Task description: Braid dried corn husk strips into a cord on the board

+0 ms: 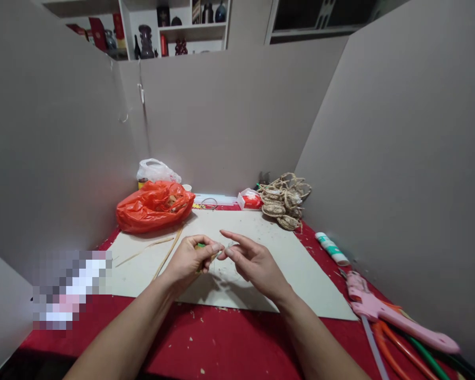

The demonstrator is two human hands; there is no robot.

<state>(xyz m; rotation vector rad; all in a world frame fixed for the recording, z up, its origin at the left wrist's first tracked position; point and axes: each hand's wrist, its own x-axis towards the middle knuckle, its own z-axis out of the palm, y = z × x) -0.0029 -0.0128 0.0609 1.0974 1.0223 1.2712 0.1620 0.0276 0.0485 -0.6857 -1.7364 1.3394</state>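
Observation:
My left hand (192, 258) is closed in a pinch over the pale board (261, 237). A small green and yellowish piece (200, 246) shows partly behind its fingers; its kind cannot be made out. My right hand (257, 264) meets the left fingertips, thumb and a bent finger pinched together and another finger stretched out. Something tiny and whitish shows at its fingertips, too small to name. Left of the hands, long tan strips (168, 258) of straw-like material lie on the board.
An orange plastic bag (154, 208) sits at the back left. Woven straw pieces (283, 203) are heaped at the back right. Along the right edge lie a white-green roll (332, 248), a pink glue gun (396, 314) and orange-handled pliers (396, 348). Grey panels (229, 121) enclose the table.

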